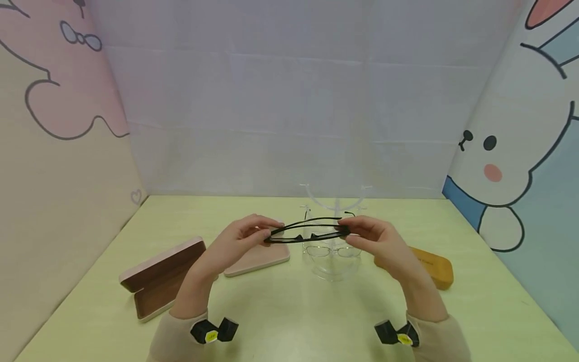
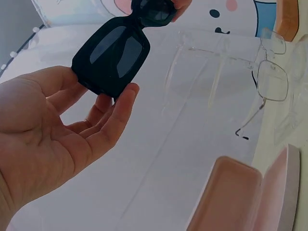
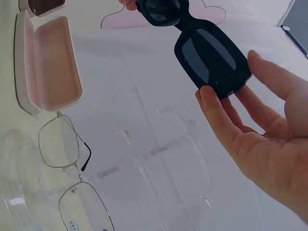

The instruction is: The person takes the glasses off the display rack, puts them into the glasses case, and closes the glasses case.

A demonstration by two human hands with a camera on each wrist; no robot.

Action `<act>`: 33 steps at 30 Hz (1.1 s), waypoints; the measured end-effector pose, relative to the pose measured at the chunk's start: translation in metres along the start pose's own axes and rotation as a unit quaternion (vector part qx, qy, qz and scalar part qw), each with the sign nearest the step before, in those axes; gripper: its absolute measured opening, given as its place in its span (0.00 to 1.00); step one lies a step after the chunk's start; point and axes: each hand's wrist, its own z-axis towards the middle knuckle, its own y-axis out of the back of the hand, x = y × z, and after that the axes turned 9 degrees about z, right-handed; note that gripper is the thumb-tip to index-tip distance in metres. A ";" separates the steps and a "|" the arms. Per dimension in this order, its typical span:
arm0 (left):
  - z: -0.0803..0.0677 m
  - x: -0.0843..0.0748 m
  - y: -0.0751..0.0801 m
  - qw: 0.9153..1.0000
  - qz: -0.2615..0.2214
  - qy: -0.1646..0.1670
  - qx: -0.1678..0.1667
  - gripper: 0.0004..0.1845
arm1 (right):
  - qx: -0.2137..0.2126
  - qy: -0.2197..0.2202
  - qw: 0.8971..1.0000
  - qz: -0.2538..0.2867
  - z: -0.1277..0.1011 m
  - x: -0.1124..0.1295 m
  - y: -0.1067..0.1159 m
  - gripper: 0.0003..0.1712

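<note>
A pair of black sunglasses (image 1: 302, 238) is held up above the table between both hands, lenses facing away from the head camera. My left hand (image 1: 238, 242) pinches one end of the frame between thumb and fingers, while my right hand (image 1: 377, 240) pinches the other end. Both dark lenses show in the left wrist view, where the sunglasses (image 2: 113, 55) hang tilted, and thin temple arms cross behind them. Just beyond the hands is a clear display stand (image 1: 334, 275), carrying thin wire-rimmed eyeglasses (image 1: 318, 251) on a lower tier; the sunglasses partly hide its middle.
On the left lies an open, brown-lined glasses case (image 1: 156, 295). Next to it, behind the left hand, is a pink case (image 1: 259, 261), seen open in the right wrist view. A mustard-yellow case (image 1: 436, 267) lies at right, partly behind the right forearm. Cartoon-printed walls flank the table.
</note>
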 end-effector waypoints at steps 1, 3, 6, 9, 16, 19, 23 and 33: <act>-0.002 0.002 0.001 1.000 -0.016 0.005 0.001 0.15 | 0.006 -0.002 1.000 0.005 0.000 -0.002 -0.002 0.21; -0.007 0.006 0.003 0.999 -0.042 0.022 0.000 0.16 | 0.017 -0.004 1.000 0.007 0.001 -0.005 -0.005 0.21; -0.014 0.012 0.007 0.997 -0.057 0.049 0.003 0.16 | 0.026 -0.009 1.000 0.001 0.004 -0.009 -0.012 0.19; -0.021 0.019 0.011 0.996 -0.052 0.073 0.002 0.16 | 0.031 -0.018 0.999 -0.011 0.006 -0.012 -0.020 0.19; -0.036 0.035 0.018 0.994 -0.075 0.085 0.004 0.18 | 0.029 -0.015 0.999 -0.032 0.015 -0.021 -0.036 0.17; -0.043 0.041 0.021 0.993 -0.077 0.089 0.004 0.18 | 0.024 -0.019 0.999 -0.042 0.019 -0.024 -0.042 0.15; -0.051 0.048 0.023 0.991 -0.074 0.114 0.012 0.19 | 0.013 -0.029 0.997 -0.069 0.023 -0.028 -0.050 0.13; -0.060 0.059 0.024 0.987 0.001 0.160 -0.031 0.22 | -0.033 -0.023 0.989 -0.142 0.036 -0.041 -0.073 0.10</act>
